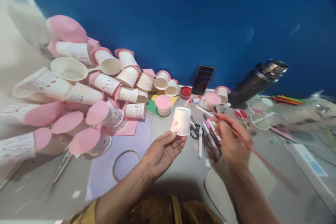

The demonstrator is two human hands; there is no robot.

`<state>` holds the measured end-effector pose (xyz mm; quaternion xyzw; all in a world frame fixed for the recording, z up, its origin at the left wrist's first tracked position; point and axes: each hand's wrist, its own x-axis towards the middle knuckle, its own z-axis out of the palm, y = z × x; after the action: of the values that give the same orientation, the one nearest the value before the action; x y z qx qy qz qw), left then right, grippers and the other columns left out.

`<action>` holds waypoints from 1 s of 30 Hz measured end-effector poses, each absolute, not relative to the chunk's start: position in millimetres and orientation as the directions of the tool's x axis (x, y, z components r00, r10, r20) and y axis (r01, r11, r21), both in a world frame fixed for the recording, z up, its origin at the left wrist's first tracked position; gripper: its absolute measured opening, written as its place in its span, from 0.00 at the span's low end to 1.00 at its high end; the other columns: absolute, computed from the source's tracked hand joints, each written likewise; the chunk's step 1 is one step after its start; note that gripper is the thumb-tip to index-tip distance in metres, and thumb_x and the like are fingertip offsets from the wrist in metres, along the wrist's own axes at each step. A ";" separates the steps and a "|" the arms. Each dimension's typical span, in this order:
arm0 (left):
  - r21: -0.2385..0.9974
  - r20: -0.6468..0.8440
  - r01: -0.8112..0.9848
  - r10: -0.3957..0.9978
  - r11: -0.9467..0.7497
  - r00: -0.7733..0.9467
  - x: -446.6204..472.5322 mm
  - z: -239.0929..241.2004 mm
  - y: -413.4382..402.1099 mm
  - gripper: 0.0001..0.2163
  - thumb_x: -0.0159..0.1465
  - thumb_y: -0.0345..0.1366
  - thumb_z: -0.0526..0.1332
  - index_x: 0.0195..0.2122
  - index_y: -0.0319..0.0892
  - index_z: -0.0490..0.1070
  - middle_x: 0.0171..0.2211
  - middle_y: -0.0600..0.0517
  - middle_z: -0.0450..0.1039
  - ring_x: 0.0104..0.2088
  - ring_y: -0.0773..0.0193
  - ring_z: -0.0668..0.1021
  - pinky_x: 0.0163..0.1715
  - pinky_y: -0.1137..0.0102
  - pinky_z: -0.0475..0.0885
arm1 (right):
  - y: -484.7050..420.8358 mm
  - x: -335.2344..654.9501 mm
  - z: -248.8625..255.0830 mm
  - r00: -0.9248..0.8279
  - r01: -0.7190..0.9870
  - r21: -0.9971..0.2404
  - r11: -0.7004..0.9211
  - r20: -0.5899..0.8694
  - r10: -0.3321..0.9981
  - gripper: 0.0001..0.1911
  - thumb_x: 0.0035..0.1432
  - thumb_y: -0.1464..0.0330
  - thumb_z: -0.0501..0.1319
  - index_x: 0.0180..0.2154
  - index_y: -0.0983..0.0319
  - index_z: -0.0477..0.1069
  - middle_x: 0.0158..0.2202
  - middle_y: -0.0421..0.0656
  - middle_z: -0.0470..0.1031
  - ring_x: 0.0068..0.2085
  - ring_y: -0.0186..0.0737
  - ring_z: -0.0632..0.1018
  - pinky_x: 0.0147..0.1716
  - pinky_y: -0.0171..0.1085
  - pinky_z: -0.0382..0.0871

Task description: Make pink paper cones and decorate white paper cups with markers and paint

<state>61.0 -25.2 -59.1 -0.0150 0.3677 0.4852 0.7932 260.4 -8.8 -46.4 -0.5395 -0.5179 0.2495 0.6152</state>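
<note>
My left hand (pixel 166 152) grips a white paper cup (pixel 181 120) by its lower side, the cup turned upside down with its wide rim lowest. Small red marks and faint purple strokes show on the cup's left side. In my right hand (pixel 233 140) is a thin red paintbrush (pixel 243 141), its tip pointing up and left, apart from the cup. The brush's far end is blurred. Beyond the cup, an open jar of red paint (pixel 186 92) stands by the wall. Black-handled scissors (pixel 194 131) and several markers (pixel 200 143) lie between my hands.
Many decorated cups (pixel 107 84) with pink paper tops are heaped at left. A roll of tape (pixel 126 164) rests on purple paper (pixel 99 178). A phone (pixel 203 79) leans on the blue wall (pixel 168 17). A dark flask (pixel 252 85) and a cup of murky liquid (pixel 260 121) stand at right.
</note>
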 end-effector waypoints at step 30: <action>0.383 -0.584 -0.822 0.800 0.422 0.139 52.7 -62.6 -19.2 0.06 0.62 0.23 0.67 0.27 0.34 0.77 0.30 0.44 0.81 0.34 0.62 0.83 0.38 0.71 0.76 | -20.5 265.4 -47.3 -0.072 0.475 -0.667 0.573 0.620 0.781 0.10 0.64 0.75 0.61 0.41 0.57 0.80 0.39 0.43 0.82 0.42 0.46 0.81 0.46 0.46 0.75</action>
<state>52.7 -19.2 -62.6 -0.0147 0.3765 0.5375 0.7544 265.4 -20.5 -47.3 -0.4379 -0.7173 0.1468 0.5217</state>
